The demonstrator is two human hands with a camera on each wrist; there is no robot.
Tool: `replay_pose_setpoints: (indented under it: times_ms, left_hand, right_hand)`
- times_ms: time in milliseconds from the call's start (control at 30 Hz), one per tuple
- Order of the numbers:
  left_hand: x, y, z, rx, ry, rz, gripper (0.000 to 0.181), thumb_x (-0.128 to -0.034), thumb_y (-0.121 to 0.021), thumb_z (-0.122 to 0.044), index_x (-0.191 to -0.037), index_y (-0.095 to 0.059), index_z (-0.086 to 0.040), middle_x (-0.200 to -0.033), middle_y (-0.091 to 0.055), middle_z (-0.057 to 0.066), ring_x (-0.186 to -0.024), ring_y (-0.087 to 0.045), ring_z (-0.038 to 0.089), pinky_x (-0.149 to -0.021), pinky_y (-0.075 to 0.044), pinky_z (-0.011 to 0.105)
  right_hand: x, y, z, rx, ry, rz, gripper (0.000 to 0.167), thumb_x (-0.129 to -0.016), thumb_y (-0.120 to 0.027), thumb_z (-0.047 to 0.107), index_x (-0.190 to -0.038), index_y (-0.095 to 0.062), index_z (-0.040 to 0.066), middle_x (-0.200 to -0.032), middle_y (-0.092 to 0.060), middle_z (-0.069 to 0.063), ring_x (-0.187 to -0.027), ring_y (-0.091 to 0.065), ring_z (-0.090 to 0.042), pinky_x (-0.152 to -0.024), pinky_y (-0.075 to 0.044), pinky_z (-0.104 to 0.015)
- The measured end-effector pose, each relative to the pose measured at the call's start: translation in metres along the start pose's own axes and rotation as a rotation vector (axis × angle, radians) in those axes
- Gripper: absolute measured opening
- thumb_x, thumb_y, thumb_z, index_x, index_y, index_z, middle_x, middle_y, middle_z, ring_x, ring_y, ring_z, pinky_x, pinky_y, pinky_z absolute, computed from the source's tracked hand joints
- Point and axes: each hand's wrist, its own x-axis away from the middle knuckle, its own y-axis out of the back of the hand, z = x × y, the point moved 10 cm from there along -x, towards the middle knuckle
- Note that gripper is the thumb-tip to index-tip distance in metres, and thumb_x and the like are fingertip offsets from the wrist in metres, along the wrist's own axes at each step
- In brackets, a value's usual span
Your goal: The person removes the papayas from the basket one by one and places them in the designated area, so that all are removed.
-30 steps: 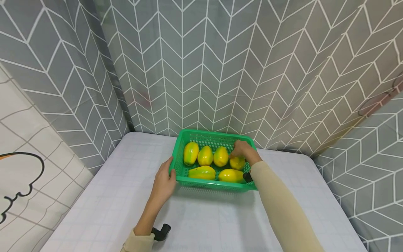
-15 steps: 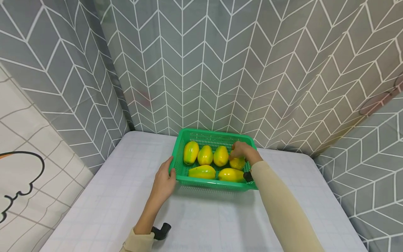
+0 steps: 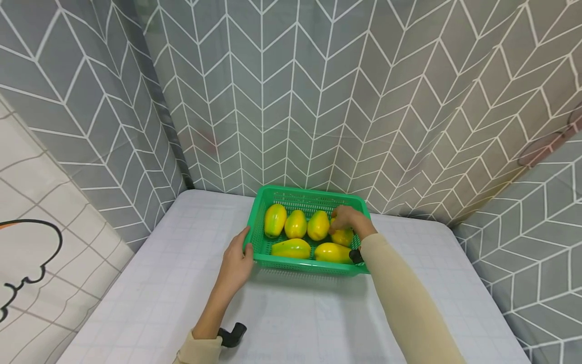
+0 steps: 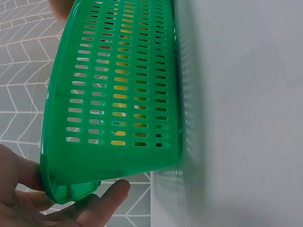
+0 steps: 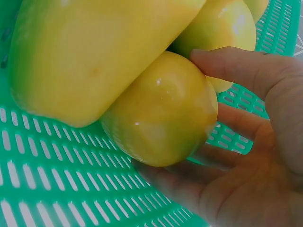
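Observation:
A green plastic basket (image 3: 309, 264) with slotted walls holds several yellow-green papayas, some upright in the back row and two lying along the front. My left hand (image 3: 237, 264) grips the basket's left rim; in the left wrist view the thumb and fingers (image 4: 111, 201) lie on either side of the rim's corner. Inside the basket at the right, my right hand (image 3: 350, 220) is around the back row's rightmost papaya (image 5: 163, 111). Its thumb lies on one side and the fingers curl round the other, partly hidden by the fruit. One front papaya (image 3: 333, 252) lies just below that wrist.
The basket stands near the back edge of a table with a white cloth (image 3: 295, 318). Grey chevron-patterned curtains (image 3: 282, 101) hang behind and at both sides. Another upright papaya (image 3: 318, 225) stands close to the left of the right hand.
My right hand has shifted very slightly left over the rightmost papaya. My left hand, the basket and the other papayas stay in place.

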Motion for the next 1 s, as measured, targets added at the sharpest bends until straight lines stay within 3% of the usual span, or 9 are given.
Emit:
replay_pose_setpoints:
  times_ms: [133, 233, 533, 767, 1000]
  left_hand:
    - [0.0, 0.0, 0.0, 0.002, 0.005, 0.002, 0.053, -0.1107, -0.041, -0.01, -0.163, -0.036, 0.001, -0.166, -0.04, 0.027, -0.157, -0.036, 0.046, -0.126, -0.033, 0.065]
    - [0.0, 0.001, -0.001, 0.006, 0.003, -0.001, 0.053, -0.1103, -0.042, -0.01, -0.162, -0.037, 0.002, -0.165, -0.041, 0.028, -0.157, -0.036, 0.046, -0.125, -0.033, 0.065]
    - [0.0, 0.004, -0.003, 0.027, 0.006, -0.009, 0.052, -0.11, -0.044, -0.009, -0.161, -0.039, 0.003, -0.164, -0.043, 0.028, -0.156, -0.039, 0.045, -0.124, -0.037, 0.064]
    - [0.0, 0.004, -0.002, 0.028, 0.007, -0.007, 0.052, -0.1101, -0.043, -0.008, -0.161, -0.039, 0.003, -0.164, -0.043, 0.028, -0.155, -0.039, 0.045, -0.123, -0.038, 0.064]
    - [0.0, 0.003, -0.002, 0.024, 0.013, -0.006, 0.052, -0.11, -0.044, -0.009, -0.161, -0.039, 0.003, -0.164, -0.043, 0.028, -0.155, -0.039, 0.045, -0.123, -0.037, 0.065]
  right_hand:
    - [0.001, 0.0, 0.001, 0.014, -0.007, -0.008, 0.071, -0.095, -0.073, 0.026, -0.156, -0.049, 0.001, -0.162, -0.044, -0.028, -0.142, -0.052, -0.044, -0.109, -0.055, -0.055]
    - [0.0, 0.0, -0.002, -0.004, -0.016, -0.012, 0.071, -0.093, -0.074, 0.026, -0.155, -0.05, 0.001, -0.161, -0.045, -0.028, -0.141, -0.053, -0.044, -0.109, -0.055, -0.055]
    - [0.008, 0.01, -0.005, -0.071, 0.005, -0.041, 0.071, -0.095, -0.074, 0.026, -0.157, -0.048, 0.004, -0.167, -0.033, -0.029, -0.144, -0.049, -0.047, -0.101, -0.059, -0.057]
    - [0.012, 0.017, -0.004, -0.081, 0.045, -0.062, 0.069, -0.096, -0.072, 0.026, -0.157, -0.048, 0.003, -0.161, -0.045, -0.029, -0.139, -0.055, -0.046, -0.1, -0.06, -0.056]
    - [0.017, 0.03, -0.002, -0.061, 0.081, -0.105, 0.072, -0.094, -0.074, 0.026, -0.156, -0.048, 0.002, -0.159, -0.045, -0.031, -0.132, -0.06, -0.045, -0.085, -0.065, -0.046]
